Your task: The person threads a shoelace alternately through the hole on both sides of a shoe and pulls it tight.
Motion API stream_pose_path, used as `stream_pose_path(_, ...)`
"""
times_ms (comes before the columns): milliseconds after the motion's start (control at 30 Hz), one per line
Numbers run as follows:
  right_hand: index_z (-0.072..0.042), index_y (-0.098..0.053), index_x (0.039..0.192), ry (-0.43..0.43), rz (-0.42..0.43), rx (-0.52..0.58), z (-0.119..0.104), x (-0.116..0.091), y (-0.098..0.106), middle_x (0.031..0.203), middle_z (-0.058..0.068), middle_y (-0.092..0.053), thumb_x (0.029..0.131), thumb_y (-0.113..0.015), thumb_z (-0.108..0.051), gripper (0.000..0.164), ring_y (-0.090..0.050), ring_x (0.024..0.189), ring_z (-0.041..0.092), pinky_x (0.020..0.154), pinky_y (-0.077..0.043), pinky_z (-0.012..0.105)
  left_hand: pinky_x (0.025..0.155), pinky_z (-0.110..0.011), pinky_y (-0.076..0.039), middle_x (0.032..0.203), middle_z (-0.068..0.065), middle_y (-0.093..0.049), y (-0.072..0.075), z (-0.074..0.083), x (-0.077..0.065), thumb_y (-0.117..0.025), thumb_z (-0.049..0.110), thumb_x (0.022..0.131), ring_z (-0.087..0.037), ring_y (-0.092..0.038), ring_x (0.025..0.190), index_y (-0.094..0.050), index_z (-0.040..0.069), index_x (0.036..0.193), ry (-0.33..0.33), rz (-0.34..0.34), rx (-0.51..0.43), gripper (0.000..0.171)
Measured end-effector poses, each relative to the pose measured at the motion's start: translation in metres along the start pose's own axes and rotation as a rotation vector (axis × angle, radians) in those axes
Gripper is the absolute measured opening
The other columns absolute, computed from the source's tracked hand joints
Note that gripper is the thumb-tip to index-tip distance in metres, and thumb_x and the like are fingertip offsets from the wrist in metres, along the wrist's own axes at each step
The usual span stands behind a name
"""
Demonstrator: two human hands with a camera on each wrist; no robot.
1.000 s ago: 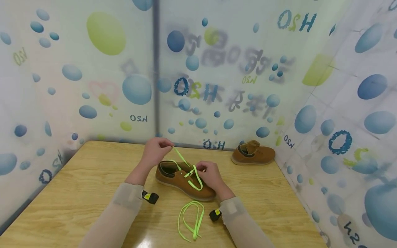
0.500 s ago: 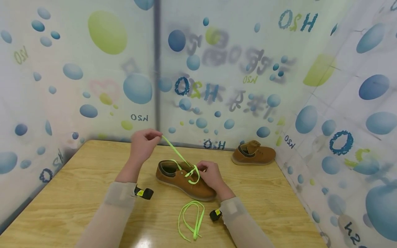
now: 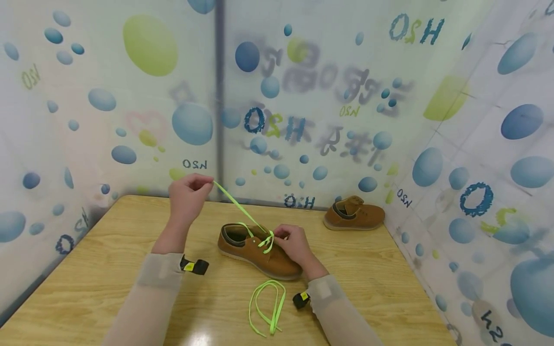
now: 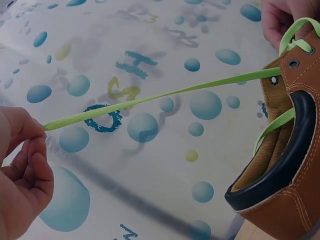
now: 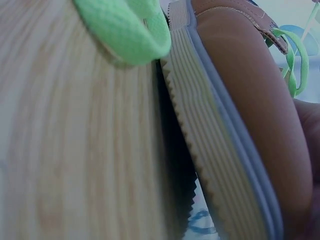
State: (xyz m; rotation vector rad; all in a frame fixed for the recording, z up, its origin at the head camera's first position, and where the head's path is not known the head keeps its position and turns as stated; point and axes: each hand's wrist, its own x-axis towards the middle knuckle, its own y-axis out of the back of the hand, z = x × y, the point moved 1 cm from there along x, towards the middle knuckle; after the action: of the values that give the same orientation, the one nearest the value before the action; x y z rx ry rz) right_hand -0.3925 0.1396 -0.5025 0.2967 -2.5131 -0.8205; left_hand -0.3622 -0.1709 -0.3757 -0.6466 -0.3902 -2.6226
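Observation:
A brown shoe (image 3: 255,257) with a dark collar lies on the wooden table, its toe pointing right. My left hand (image 3: 188,197), raised to the upper left of the shoe, pinches the end of a neon green shoelace (image 4: 170,93). That lace runs taut down to an eyelet near the shoe's opening. My right hand (image 3: 296,242) rests over the front of the shoe and seems to grip it by the lacing; its fingertips are partly hidden. A small loop of lace (image 5: 292,62) stands by those fingers. Another length of lace crosses the opening.
A second green shoelace (image 3: 272,307) lies loosely coiled on the table (image 3: 368,278) in front of the shoe. The matching brown shoe (image 3: 357,216), with no lace seen in it, stands at the back right. Patterned curtains (image 3: 303,96) close off the back and sides.
My left hand has moved up and to the left, drawing out more lace. The loop beside my right hand has shrunk. The right hand and the shoe have stayed put.

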Motion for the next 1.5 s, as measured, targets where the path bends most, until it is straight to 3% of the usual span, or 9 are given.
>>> stream_pose_path(300, -0.006, -0.080, 0.097, -0.011, -0.006, -0.013, 0.003, 0.001, 0.001, 0.086, 0.001, -0.077, 0.094, -0.079, -0.005, 0.003, -0.066, 0.079, 0.007, 0.075, -0.055, 0.025, 0.061, -0.015, -0.049, 0.076, 0.026, -0.067, 0.002, 0.005, -0.001, -0.073, 0.010, 0.095, -0.002, -0.061, 0.068, -0.081, -0.002, 0.101, -0.019, 0.065, -0.054, 0.015)
stream_pose_path(533, -0.013, -0.081, 0.095, -0.030, -0.001, -0.003, 0.002, 0.001, 0.000, 0.086, 0.001, -0.077, 0.093, -0.081, -0.004, 0.009, -0.066, 0.079, 0.009, 0.073, -0.055, 0.025, 0.062, -0.014, -0.048, 0.075, 0.027, -0.066, 0.015, 0.006, 0.002, -0.075, 0.010, 0.095, 0.000, -0.061, 0.067, -0.081, -0.002, 0.101, -0.026, 0.115, -0.059, 0.014)
stream_pose_path(767, -0.013, -0.081, 0.096, -0.040, -0.005, 0.000, 0.002, 0.000, -0.001, 0.087, 0.001, -0.077, 0.092, -0.081, -0.004, 0.009, -0.065, 0.078, 0.009, 0.073, -0.055, 0.025, 0.062, -0.016, -0.049, 0.079, 0.023, -0.068, 0.012, 0.005, 0.000, -0.073, 0.009, 0.095, -0.004, -0.060, 0.071, -0.080, -0.004, 0.103, -0.001, 0.094, -0.129, 0.017)
stream_pose_path(867, -0.012, -0.080, 0.096, -0.040, -0.009, 0.011, 0.002, 0.000, -0.001, 0.087, 0.001, -0.077, 0.093, -0.081, -0.005, 0.008, -0.065, 0.078, 0.008, 0.074, -0.055, 0.025, 0.062, -0.016, -0.048, 0.081, 0.021, -0.069, 0.006, 0.003, 0.000, -0.072, 0.005, 0.094, -0.005, -0.060, 0.071, -0.082, 0.005, 0.097, 0.006, 0.099, -0.179, 0.010)
stream_pose_path(933, -0.011, -0.080, 0.096, -0.039, -0.012, 0.019, 0.001, 0.000, -0.001, 0.087, 0.002, -0.077, 0.093, -0.081, -0.005, 0.007, -0.065, 0.079, 0.008, 0.074, -0.055, 0.025, 0.062, -0.016, -0.047, 0.080, 0.021, -0.069, 0.003, 0.002, 0.001, -0.071, 0.002, 0.093, -0.004, -0.059, 0.071, -0.081, 0.012, 0.092, 0.017, 0.104, -0.205, 0.014)
stream_pose_path(1167, -0.010, -0.080, 0.095, -0.026, -0.017, 0.019, -0.006, -0.001, 0.001, 0.088, 0.004, -0.077, 0.092, -0.081, -0.005, 0.006, -0.066, 0.078, 0.010, 0.073, -0.055, 0.025, 0.061, -0.014, -0.051, 0.077, 0.016, -0.072, -0.004, 0.000, 0.001, -0.065, -0.004, 0.092, -0.004, -0.066, 0.071, -0.074, 0.000, 0.094, 0.052, 0.088, -0.287, 0.009)
stream_pose_path(1233, -0.010, -0.080, 0.095, -0.014, -0.014, 0.014, -0.006, -0.001, 0.001, 0.088, 0.004, -0.078, 0.092, -0.081, -0.006, 0.005, -0.067, 0.078, 0.010, 0.073, -0.055, 0.026, 0.065, -0.016, -0.055, 0.077, 0.014, -0.073, -0.005, -0.001, 0.001, -0.063, -0.005, 0.092, -0.006, -0.067, 0.071, -0.073, 0.006, 0.091, 0.075, 0.081, -0.316, 0.015)
stream_pose_path(1500, -0.013, -0.081, 0.094, 0.019, 0.014, 0.057, -0.004, -0.002, 0.000, 0.091, 0.003, -0.079, 0.091, -0.080, -0.007, 0.007, -0.067, 0.083, 0.012, 0.076, -0.051, 0.026, 0.071, -0.017, -0.060, 0.076, 0.010, -0.073, -0.005, -0.002, 0.003, -0.060, -0.007, 0.092, -0.009, -0.071, 0.074, -0.073, 0.007, 0.088, 0.145, 0.075, -0.368, 0.019)
